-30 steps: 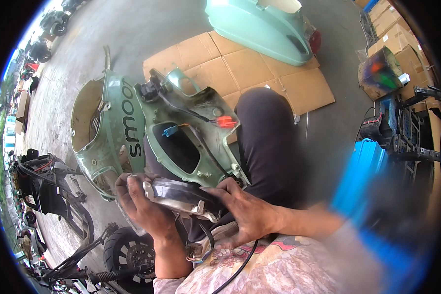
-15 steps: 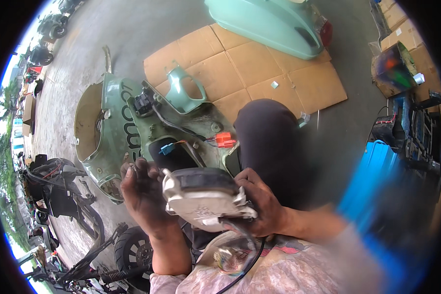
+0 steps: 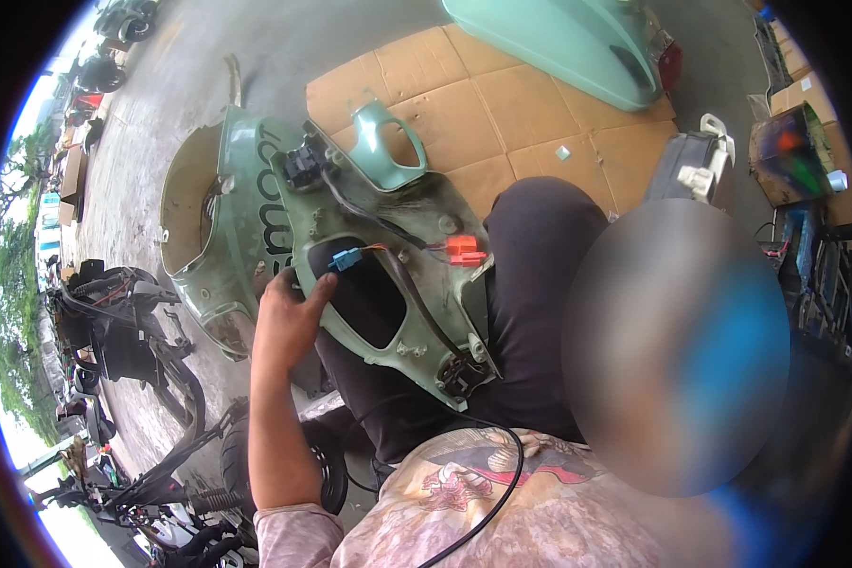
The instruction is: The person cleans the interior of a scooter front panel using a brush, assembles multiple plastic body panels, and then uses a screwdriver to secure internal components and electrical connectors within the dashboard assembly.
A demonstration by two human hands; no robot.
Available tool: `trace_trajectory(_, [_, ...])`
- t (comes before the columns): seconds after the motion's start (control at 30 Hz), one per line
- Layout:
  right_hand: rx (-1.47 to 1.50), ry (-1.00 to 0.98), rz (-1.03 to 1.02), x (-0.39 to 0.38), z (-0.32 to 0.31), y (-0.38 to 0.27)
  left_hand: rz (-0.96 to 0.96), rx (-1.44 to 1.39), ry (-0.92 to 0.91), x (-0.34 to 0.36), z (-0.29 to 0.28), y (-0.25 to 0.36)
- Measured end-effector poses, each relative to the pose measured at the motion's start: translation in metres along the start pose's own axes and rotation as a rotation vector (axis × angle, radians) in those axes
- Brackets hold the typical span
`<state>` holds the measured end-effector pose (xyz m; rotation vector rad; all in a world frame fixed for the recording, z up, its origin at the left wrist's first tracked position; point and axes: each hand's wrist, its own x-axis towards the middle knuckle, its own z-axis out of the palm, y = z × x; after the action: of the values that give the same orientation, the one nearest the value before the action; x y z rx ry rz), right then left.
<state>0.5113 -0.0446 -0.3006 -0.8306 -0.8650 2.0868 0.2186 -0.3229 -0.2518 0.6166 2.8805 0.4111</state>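
Observation:
A green scooter body panel (image 3: 445, 204) lies across my lap, with an oval opening in it. My left hand (image 3: 293, 312) grips its near-left edge, thumb on top and fingers hidden behind. Close to that thumb, a blue wire connector (image 3: 345, 259) hangs over the opening. An orange-red connector (image 3: 465, 251) rests on the panel's right part. At the upper right is a unit with a dark rim and pale mounting lugs (image 3: 699, 168), beside the cardboard. A blurred patch covers my right hand, so its fingers and any grip are hidden.
Another green scooter shell (image 3: 199, 218) stands left of my lap. Flattened cardboard (image 3: 511, 104) lies ahead, bearing a small green trim frame (image 3: 388, 147) and a larger green cover (image 3: 568, 43). A stripped scooter frame (image 3: 123, 331) is at the left. Boxes stand at the far right.
The dark-rimmed unit has gone from between my hands over my lap to the upper right. My left hand, earlier raised beside it, now grips the panel's edge. My right hand has become hidden.

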Motion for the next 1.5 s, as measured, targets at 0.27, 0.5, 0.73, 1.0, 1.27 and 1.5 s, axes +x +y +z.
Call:
trace_trajectory(0.27, [0.261, -0.181, -0.106, 0.039, 0.002, -0.032, -0.425, -0.706, -0.127, 0.064, -0.036, 0.040])
trace_trajectory(0.5, [-0.001, 0.234, -0.292, 0.036, 0.003, -0.043, -0.245, -0.881, -0.289, 0.199, 0.007, 0.106])
trace_trajectory(0.73, [0.240, 0.216, -0.251, 0.035, -0.022, -0.033, -0.040, -1.008, -0.414, 0.300, 0.228, 0.128])
trace_trajectory(1.0, [0.168, -0.391, -0.068, 0.047, -0.072, -0.062, -0.435, -1.150, -0.596, 0.298, 0.361, 0.142])
trace_trajectory(1.27, [0.212, -0.253, -0.026, 0.047, -0.069, -0.062, -0.136, -0.136, -0.396, 0.305, 0.320, 0.085])
trace_trajectory(1.5, [0.231, -0.113, -0.085, 0.033, -0.036, -0.052, -0.085, 0.419, -0.657, 0.317, 0.318, 0.062])
